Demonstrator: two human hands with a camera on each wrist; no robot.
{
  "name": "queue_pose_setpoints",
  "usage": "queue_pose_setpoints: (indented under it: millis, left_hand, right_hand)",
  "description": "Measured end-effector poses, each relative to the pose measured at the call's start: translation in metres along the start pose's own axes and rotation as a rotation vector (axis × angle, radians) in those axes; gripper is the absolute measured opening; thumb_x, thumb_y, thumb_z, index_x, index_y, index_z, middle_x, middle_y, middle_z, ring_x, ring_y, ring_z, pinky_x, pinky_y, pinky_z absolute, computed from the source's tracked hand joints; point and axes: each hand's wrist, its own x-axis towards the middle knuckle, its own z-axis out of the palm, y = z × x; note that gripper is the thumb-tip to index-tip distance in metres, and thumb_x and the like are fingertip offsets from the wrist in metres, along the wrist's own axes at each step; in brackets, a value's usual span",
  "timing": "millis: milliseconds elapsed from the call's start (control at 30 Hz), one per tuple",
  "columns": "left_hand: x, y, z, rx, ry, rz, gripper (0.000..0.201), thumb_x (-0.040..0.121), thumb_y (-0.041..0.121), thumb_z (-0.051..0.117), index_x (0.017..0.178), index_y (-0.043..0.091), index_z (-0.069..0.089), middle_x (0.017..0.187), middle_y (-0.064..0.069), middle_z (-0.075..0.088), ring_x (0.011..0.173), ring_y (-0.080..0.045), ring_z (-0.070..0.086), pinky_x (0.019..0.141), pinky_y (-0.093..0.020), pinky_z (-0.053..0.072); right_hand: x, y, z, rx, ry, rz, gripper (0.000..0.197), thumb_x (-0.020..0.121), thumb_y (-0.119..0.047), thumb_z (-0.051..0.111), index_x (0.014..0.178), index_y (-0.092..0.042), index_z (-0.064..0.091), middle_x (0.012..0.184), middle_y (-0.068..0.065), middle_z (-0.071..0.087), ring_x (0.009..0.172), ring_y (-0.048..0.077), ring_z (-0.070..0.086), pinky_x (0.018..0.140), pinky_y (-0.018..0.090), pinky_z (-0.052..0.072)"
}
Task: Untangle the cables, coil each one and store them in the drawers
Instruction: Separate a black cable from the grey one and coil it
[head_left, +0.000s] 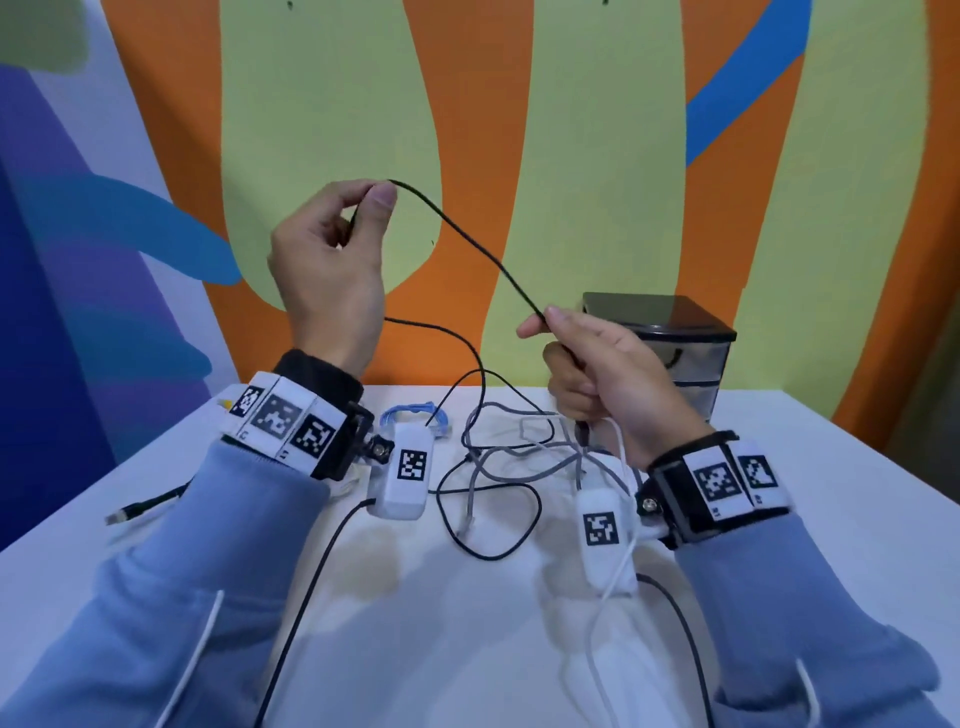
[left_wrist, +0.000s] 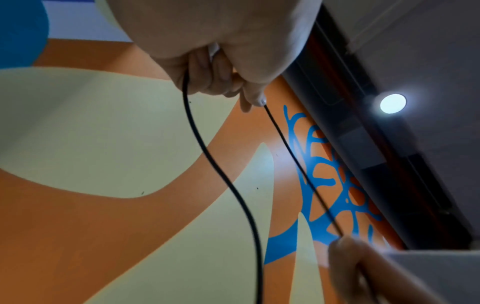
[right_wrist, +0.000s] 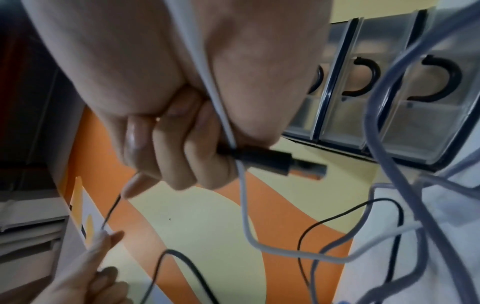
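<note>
A thin black cable (head_left: 470, 241) stretches in the air between both hands. My left hand (head_left: 332, 260) is raised high and pinches it between thumb and forefinger; the cable (left_wrist: 221, 174) hangs down from those fingers in the left wrist view. My right hand (head_left: 597, 364) grips the same cable lower, with its black USB plug (right_wrist: 272, 161) sticking out of the fist. A tangle of grey, white and black cables (head_left: 519, 457) lies on the white table (head_left: 831, 493) below. The small drawer unit (head_left: 680, 343) stands behind my right hand, its drawers (right_wrist: 389, 86) closed.
A blue coiled cable (head_left: 410, 415) lies at the back of the table behind my left wrist. A black cable end with a plug (head_left: 140, 506) rests near the left table edge. The painted wall rises directly behind the table.
</note>
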Motion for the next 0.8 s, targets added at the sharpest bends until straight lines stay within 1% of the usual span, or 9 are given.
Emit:
queue_pose_setpoints:
  millis: [67,133,233,300,367,433,600,667,800]
  left_hand:
    - [-0.010,-0.005,0.002,0.117,-0.091,0.005,0.018,0.097,0.041,0.074,0.099,0.025,0.083,0.064,0.019,0.059,0.057,-0.005,0.043,0.060,-0.025,0.037]
    - [-0.023,-0.010,0.004,0.202,-0.187,0.012,0.020,0.097,0.040,0.075,0.103,0.023,0.085,0.078,0.018,0.073,0.063,0.002,0.054,0.068,-0.023,0.045]
    - [-0.035,-0.009,0.008,0.235,-0.195,0.030,0.020,0.099,0.040,0.073,0.102,0.024,0.085,0.071,0.010,0.070,0.061,-0.007,0.050,0.064,-0.026,0.042]
    - [-0.038,-0.003,0.007,0.241,-0.189,0.071,0.022,0.100,0.041,0.072,0.104,0.024,0.084,0.070,0.001,0.070,0.061,-0.015,0.051,0.061,-0.032,0.044]
    - [-0.038,0.003,0.005,0.243,-0.171,0.130,0.022,0.101,0.041,0.071,0.107,0.025,0.084,0.075,-0.003,0.073,0.064,-0.022,0.057,0.062,-0.037,0.048]
    - [-0.038,0.003,0.002,0.233,-0.170,0.153,0.020,0.102,0.040,0.071,0.111,0.027,0.083,0.082,-0.001,0.077,0.071,-0.024,0.064,0.066,-0.040,0.052]
    - [-0.045,-0.012,-0.003,0.279,-0.527,0.085,0.020,0.102,0.032,0.071,0.119,0.030,0.081,0.083,0.008,0.070,0.073,-0.011,0.056,0.066,-0.033,0.044]
    - [-0.049,-0.012,-0.001,0.288,-0.589,0.117,0.020,0.102,0.032,0.071,0.119,0.029,0.081,0.084,0.005,0.073,0.073,-0.015,0.057,0.066,-0.035,0.045]
    - [-0.047,-0.004,0.003,0.180,-0.374,0.123,0.020,0.104,0.035,0.068,0.117,0.028,0.082,0.078,-0.008,0.073,0.064,-0.025,0.050,0.057,-0.036,0.041]
  right_hand:
    - [0.000,-0.003,-0.002,0.136,0.002,-0.040,0.024,0.109,-0.027,0.048,0.102,-0.014,0.067,0.056,-0.003,0.032,0.043,0.009,0.021,0.041,0.025,0.014]
    - [-0.002,-0.007,-0.003,0.209,-0.025,-0.024,0.023,0.108,-0.026,0.046,0.113,-0.012,0.064,0.066,0.002,0.047,0.052,0.013,0.039,0.047,0.024,0.032]
    - [-0.003,-0.009,-0.002,0.259,-0.091,0.086,0.039,0.106,-0.039,0.045,0.130,-0.012,0.059,0.082,0.007,0.057,0.067,0.019,0.053,0.064,0.030,0.050]
    - [-0.003,-0.008,0.002,0.305,-0.110,0.118,0.036,0.107,-0.040,0.045,0.125,-0.012,0.058,0.077,0.005,0.053,0.058,0.016,0.048,0.056,0.027,0.046]
    - [-0.003,-0.006,0.009,0.409,-0.139,0.123,0.023,0.109,-0.032,0.043,0.116,-0.014,0.056,0.067,0.000,0.044,0.047,0.009,0.034,0.042,0.020,0.033]
    - [-0.002,-0.004,0.013,0.518,-0.176,0.152,0.021,0.111,-0.029,0.040,0.108,-0.016,0.055,0.062,-0.004,0.037,0.045,0.006,0.020,0.038,0.017,0.020]
    - [0.004,0.001,0.005,0.599,-0.117,0.154,0.033,0.110,-0.041,0.040,0.092,-0.017,0.054,0.061,-0.004,0.033,0.044,0.006,0.019,0.040,0.019,0.017]
    - [0.006,0.003,0.000,0.499,-0.062,0.189,0.032,0.111,-0.039,0.039,0.099,-0.015,0.057,0.059,-0.003,0.036,0.042,0.005,0.022,0.039,0.019,0.017]
    - [0.002,0.008,0.007,0.167,-0.112,0.226,0.029,0.107,-0.014,0.044,0.127,-0.007,0.063,0.068,0.006,0.049,0.050,0.014,0.037,0.048,0.024,0.031]
